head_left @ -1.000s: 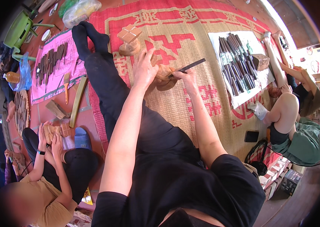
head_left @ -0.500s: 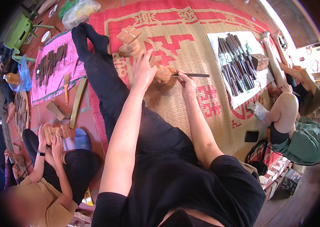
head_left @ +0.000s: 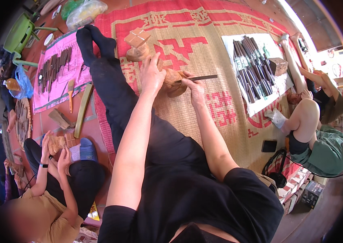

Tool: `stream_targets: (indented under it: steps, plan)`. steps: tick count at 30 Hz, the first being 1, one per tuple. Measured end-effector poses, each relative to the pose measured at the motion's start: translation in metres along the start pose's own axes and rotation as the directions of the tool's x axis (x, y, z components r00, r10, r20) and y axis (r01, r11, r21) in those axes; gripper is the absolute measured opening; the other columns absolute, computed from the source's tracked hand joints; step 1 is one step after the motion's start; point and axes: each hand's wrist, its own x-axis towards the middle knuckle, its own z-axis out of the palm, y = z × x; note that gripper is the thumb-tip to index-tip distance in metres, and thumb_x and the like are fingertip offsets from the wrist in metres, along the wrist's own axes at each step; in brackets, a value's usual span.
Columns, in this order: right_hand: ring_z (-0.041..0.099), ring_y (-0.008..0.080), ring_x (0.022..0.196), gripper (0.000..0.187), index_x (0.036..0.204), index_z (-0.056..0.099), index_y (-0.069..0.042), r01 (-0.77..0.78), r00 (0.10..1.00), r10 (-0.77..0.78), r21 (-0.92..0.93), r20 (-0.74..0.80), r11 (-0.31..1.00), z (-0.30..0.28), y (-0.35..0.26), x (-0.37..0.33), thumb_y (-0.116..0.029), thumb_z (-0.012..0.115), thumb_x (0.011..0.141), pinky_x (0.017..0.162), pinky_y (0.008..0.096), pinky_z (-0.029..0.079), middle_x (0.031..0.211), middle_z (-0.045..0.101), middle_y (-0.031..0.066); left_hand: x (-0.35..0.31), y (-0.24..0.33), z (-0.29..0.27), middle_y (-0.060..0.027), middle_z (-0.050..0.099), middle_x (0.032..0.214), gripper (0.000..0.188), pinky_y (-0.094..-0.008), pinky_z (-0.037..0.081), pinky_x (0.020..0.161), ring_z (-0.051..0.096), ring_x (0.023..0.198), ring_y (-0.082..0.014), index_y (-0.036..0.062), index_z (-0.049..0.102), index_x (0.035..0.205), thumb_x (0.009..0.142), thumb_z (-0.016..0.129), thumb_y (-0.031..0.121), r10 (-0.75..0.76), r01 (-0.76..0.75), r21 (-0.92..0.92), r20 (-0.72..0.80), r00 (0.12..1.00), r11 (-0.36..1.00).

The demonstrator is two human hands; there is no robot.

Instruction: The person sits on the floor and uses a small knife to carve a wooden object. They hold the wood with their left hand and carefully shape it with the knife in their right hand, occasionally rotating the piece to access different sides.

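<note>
A carved piece of light-brown wood [head_left: 177,91], rounded and grained, stands on the woven mat just beyond my legs. My left hand [head_left: 152,79] is closed on its left side and steadies it. In my right hand [head_left: 195,91] is a thin, dark, flat file-like tool [head_left: 204,77], pinched between thumb and fingers. One end of that tool lies against the wood, and the other sticks out to the right. Behind my left hand, by my shin, sits another wood carving [head_left: 138,52] with a square block [head_left: 137,37] on top.
Many dark-handled carving tools lie on a white cloth [head_left: 256,106] at the right and on a pink cloth [head_left: 64,99] at the left. At lower left a co-worker [head_left: 60,202] holds a wood piece. Another person [head_left: 321,150] sits at right, near a phone [head_left: 269,146].
My right hand and the file-like tool have moved left, further across the wood, and the tool now tilts up to the right. The co-worker's right hand has shifted off the wood piece's front.
</note>
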Motion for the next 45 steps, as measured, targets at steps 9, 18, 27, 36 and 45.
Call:
stream_targets:
  steps: [9,18,27,36,45]
  plan:
    - [0.058,0.0142,0.094,0.019,0.09,0.066,-0.001,-0.07,0.992,0.072,0.025,-0.1,0.997,-0.008,-0.005,0.002,-0.003,0.07,0.072,0.086,0.0269,0.042,0.102,0.064,0.007,-0.005,0.005,-0.001,-0.0179,0.043,0.13,0.062,-0.0414,0.036,0.1,0.042,0.12,-0.0354,0.013,0.046,0.129,0.07,0.065,0.01,-0.016,0.016,-0.022,-0.011,1.0,1.0]
    - [0.06,0.0106,0.078,0.018,0.092,0.065,0.0,-0.107,0.974,0.127,0.11,-0.189,0.988,-0.002,-0.012,0.005,-0.001,0.068,0.074,0.072,0.0206,0.047,0.091,0.065,0.0049,-0.007,0.009,-0.007,-0.0167,0.038,0.136,0.063,-0.0397,0.034,0.103,0.038,0.125,-0.0348,0.0113,0.044,0.131,0.071,0.064,0.013,-0.045,0.047,-0.041,0.044,0.998,0.998]
    - [0.06,0.0122,0.084,0.02,0.091,0.065,0.0,-0.028,0.999,0.028,0.013,-0.017,1.0,0.002,-0.002,0.0,-0.001,0.069,0.072,0.076,0.0223,0.046,0.096,0.066,0.0071,-0.008,0.005,-0.001,-0.0159,0.042,0.131,0.066,-0.043,0.035,0.099,0.042,0.118,-0.0353,0.0161,0.044,0.131,0.069,0.067,0.013,-0.055,0.054,-0.035,-0.011,0.998,0.998]
    - [0.061,0.0152,0.089,0.022,0.097,0.063,0.001,0.05,0.998,-0.045,-0.088,0.049,0.995,0.01,-0.006,-0.007,0.001,0.065,0.075,0.081,0.0258,0.047,0.102,0.065,0.0098,-0.005,0.003,-0.001,-0.0147,0.043,0.129,0.065,-0.0432,0.036,0.098,0.043,0.116,-0.0356,0.0152,0.044,0.13,0.069,0.067,0.012,-0.05,0.05,0.003,-0.023,0.998,0.999]
    - [0.057,0.0092,0.08,0.029,0.101,0.064,0.0,-0.041,0.983,0.055,0.082,-0.177,0.996,-0.006,-0.011,0.001,-0.003,0.069,0.073,0.077,0.0216,0.044,0.096,0.064,0.0041,-0.007,0.008,-0.003,-0.0159,0.041,0.132,0.064,-0.0423,0.035,0.1,0.042,0.118,-0.0352,0.014,0.044,0.13,0.07,0.066,0.014,-0.058,0.058,-0.002,-0.007,0.998,0.998]
